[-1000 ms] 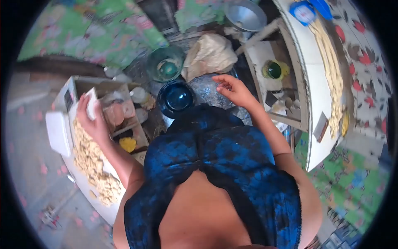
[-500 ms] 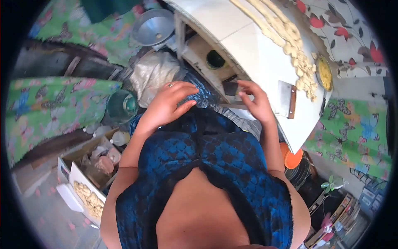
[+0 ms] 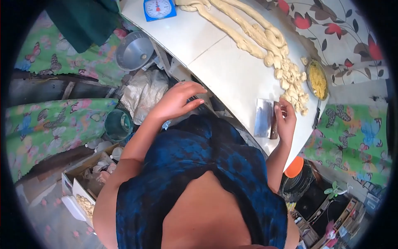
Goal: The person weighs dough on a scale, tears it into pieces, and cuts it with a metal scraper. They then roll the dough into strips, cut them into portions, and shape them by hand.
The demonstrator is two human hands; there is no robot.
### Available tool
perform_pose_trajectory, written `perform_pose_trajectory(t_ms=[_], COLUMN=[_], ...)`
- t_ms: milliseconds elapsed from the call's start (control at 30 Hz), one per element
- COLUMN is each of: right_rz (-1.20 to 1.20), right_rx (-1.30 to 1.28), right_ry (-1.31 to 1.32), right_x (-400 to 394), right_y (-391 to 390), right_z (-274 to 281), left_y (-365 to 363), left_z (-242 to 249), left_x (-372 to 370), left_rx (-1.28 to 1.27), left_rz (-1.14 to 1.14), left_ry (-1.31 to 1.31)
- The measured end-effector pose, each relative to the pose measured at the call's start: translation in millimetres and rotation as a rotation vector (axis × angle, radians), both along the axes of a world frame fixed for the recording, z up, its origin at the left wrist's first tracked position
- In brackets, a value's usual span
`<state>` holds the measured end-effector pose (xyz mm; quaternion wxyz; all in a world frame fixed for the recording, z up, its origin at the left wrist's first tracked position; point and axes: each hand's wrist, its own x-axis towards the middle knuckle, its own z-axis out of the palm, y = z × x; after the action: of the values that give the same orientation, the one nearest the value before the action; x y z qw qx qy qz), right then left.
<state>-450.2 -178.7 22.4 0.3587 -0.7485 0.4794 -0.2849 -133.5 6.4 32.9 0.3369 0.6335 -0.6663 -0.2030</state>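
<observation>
white worktop (image 3: 232,70), butterfly-print cloths (image 3: 45,124), daylight, cluttered floor.

Dough scraper (image 3: 264,118): flat rectangular metal blade with a dark wooden handle along one long edge. It lies flat on the white table, handle side touching the fingers of the right hand (image 3: 285,120), blade extending away from the palm toward the left hand. Cut dough pieces (image 3: 291,85): small pale lumps, heaped loosely just beyond the right hand's fingertips.
</observation>
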Motion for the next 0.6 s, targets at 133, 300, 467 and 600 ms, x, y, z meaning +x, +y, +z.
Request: perform_pose_trajectory(t_ms=[133,300,467,600], right_rz=[0.048,0.325,0.495,0.517], right_rx=[0.068,-0.202,-0.271,-0.271], right_ry=[0.001,0.062,0.027,0.061], right_x=[36,107,216,329], right_y=[-13,-44,-99,-133], right_z=[-7,1,-14,-27], left_y=[-19,-38,-57,-74], left_z=[3,-6,-5,-12], left_x=[19,48,83,110], left_rx=[0.036,0.062,0.099,0.083], left_rz=[0.006,0.032,-0.028,-0.049], left_ry=[0.028,0.053,0.048,0.043])
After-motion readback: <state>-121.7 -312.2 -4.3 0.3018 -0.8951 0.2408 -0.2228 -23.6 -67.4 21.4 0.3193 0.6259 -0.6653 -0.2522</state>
